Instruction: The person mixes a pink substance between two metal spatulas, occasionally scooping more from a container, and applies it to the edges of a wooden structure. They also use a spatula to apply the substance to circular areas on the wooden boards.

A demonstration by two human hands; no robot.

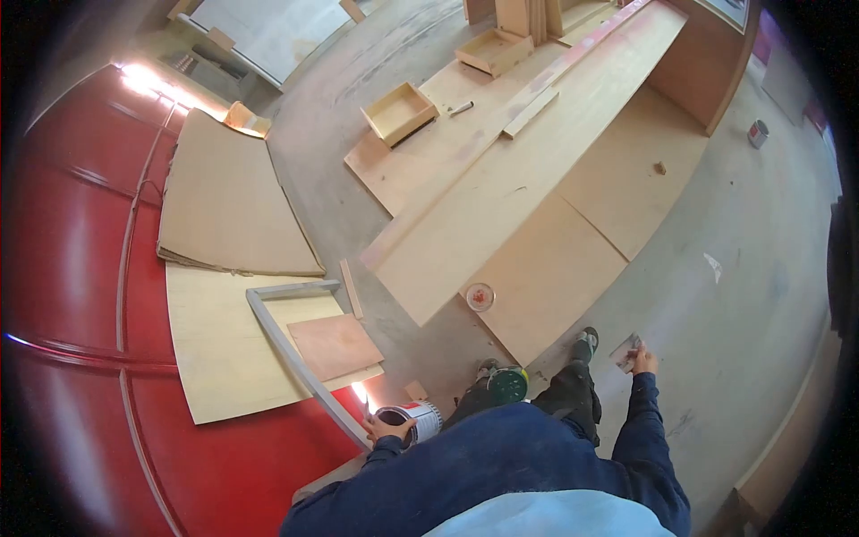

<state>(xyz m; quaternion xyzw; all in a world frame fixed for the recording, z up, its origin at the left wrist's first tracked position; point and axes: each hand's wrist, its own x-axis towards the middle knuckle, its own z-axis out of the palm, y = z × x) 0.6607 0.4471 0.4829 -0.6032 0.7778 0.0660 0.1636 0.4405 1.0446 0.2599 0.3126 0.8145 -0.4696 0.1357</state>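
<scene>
My left hand (388, 430) is closed at the rim of an open metal can (428, 418) with a dark inside, which is tilted beside my left leg. A thin, pointed piece (365, 404) shows just above these fingers; what it is I cannot make out. My right hand (642, 360) is out to the right above the concrete floor, pinching a flat, thin grey scraper plate (625, 353) by its edge. A round green lid-like thing (508, 385) shows in front of my body, between my legs.
Long plywood panels (528, 188) lie ahead, with a round tub (480, 297) on their near end. Two wooden drawers (400, 114) stand farther back. To the left, cardboard (234, 197) and a grey frame (300, 362) lie by red panels (67, 295). Another can (758, 133) stands far right.
</scene>
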